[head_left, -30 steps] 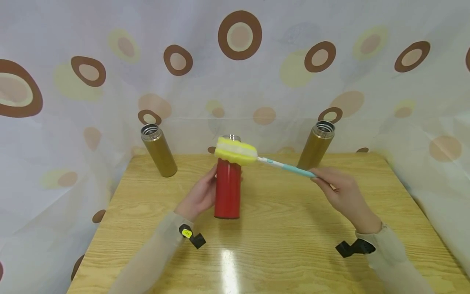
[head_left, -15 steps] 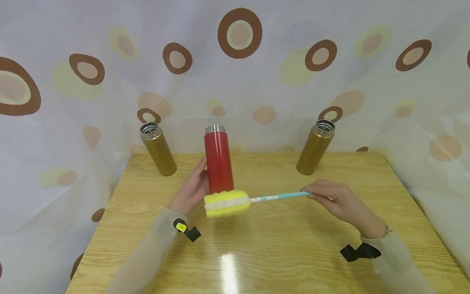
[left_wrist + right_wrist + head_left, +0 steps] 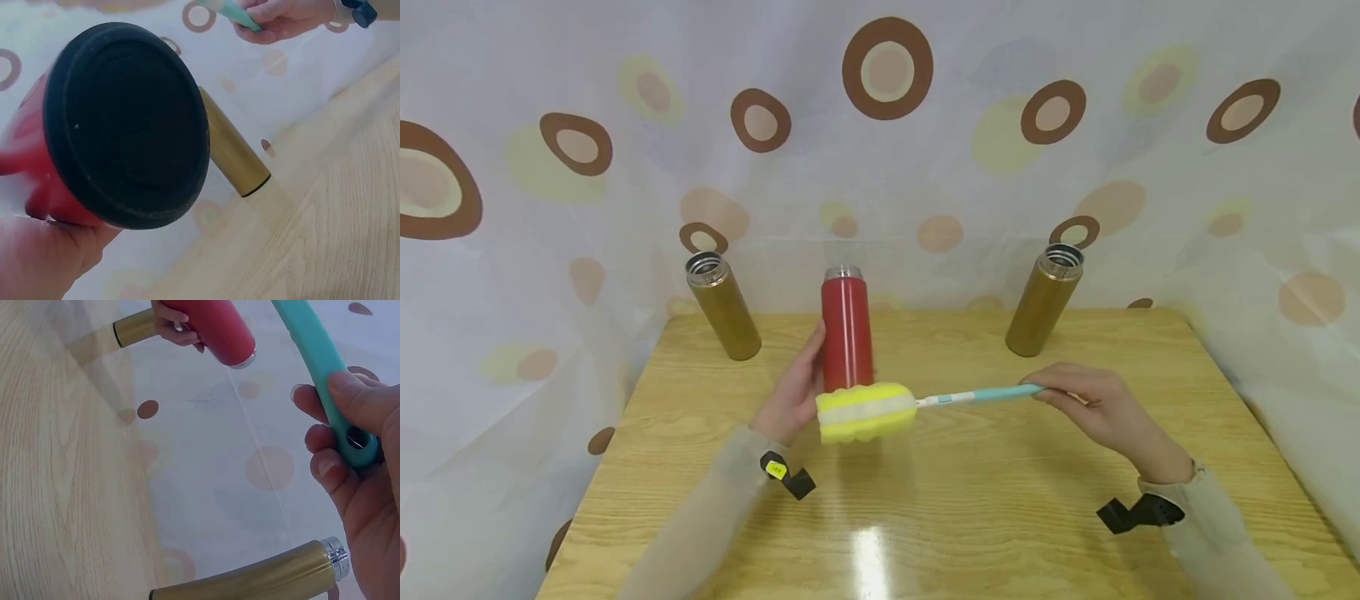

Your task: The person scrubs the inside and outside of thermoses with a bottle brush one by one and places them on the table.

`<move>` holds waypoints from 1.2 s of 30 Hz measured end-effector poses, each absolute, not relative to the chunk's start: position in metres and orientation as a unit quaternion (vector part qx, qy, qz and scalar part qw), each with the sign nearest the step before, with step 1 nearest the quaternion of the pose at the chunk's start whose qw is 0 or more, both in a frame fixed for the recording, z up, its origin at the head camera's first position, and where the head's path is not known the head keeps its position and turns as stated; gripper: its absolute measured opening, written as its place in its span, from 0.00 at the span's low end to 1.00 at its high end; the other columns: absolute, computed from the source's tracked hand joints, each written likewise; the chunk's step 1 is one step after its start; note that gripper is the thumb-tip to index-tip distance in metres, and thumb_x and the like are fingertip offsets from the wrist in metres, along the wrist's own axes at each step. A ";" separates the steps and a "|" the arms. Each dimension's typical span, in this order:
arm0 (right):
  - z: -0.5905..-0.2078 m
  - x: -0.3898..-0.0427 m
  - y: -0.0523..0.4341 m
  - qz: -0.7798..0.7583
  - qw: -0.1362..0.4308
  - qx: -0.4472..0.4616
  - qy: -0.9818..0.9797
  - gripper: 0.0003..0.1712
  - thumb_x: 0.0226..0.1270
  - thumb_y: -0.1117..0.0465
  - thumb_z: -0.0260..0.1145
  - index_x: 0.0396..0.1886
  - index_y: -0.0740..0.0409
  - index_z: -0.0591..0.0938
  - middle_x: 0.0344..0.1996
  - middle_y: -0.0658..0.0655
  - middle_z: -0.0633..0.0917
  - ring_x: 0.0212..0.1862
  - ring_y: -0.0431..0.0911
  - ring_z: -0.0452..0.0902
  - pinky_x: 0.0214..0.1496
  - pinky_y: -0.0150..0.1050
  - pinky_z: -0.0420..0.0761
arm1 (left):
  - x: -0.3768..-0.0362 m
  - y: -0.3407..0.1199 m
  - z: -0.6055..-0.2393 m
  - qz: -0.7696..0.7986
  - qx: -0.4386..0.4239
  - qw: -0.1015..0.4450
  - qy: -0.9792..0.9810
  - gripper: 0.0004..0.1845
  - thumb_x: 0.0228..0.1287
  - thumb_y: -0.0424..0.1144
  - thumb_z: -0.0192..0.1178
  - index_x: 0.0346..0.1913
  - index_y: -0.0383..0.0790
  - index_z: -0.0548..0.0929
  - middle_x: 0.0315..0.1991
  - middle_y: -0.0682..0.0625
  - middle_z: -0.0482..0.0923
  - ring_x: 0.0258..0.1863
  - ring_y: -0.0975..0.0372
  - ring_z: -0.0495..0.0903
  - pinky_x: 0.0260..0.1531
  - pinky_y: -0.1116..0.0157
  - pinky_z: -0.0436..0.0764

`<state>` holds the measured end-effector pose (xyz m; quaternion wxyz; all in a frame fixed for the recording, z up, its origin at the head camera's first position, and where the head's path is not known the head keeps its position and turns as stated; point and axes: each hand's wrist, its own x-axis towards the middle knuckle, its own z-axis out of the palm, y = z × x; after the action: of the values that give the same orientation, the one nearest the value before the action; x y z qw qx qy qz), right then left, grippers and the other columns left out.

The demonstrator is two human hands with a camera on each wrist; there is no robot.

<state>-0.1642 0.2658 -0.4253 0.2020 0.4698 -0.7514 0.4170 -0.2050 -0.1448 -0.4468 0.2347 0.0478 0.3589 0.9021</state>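
Observation:
My left hand (image 3: 793,392) grips a red thermos bottle (image 3: 846,333), held up off the table with its lidless steel mouth at the top. The black base (image 3: 128,125) of that bottle faces the left wrist view. My right hand (image 3: 1090,404) pinches the end of a turquoise-and-white handle belonging to a bottle brush (image 3: 1000,393). The brush's yellow and white sponge head (image 3: 865,412) points left and overlaps the bottle's lower part in the head view. In the right wrist view, thumb and fingers curl round the turquoise handle end (image 3: 322,369), which has a hole in it.
A gold thermos (image 3: 724,307) without a lid stands at the back left of the wooden table (image 3: 970,517). Another gold thermos (image 3: 1045,302), also open at the top, stands at the back right. Behind them hangs a patterned sheet (image 3: 955,192).
The brush has come down from the bottle's mouth to in front of its lower part. The red bottle has shifted slightly left. Over the last half second both have barely moved.

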 end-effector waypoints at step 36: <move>-0.425 -0.163 0.262 0.374 0.189 0.449 -0.789 0.11 0.75 0.60 0.67 0.48 0.60 0.90 0.41 0.53 0.91 0.39 0.36 0.82 0.38 0.25 0.77 | -0.205 -0.147 -0.440 0.906 0.139 0.258 0.306 0.26 0.85 0.56 0.39 0.75 0.48 0.66 0.62 0.46 0.81 0.60 0.57 0.82 0.61 0.58 0.81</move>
<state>-0.1633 0.2622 -0.4249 0.1893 0.4493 -0.7891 0.3736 -0.2047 -0.1474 -0.4403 0.2577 0.1389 0.3055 0.9061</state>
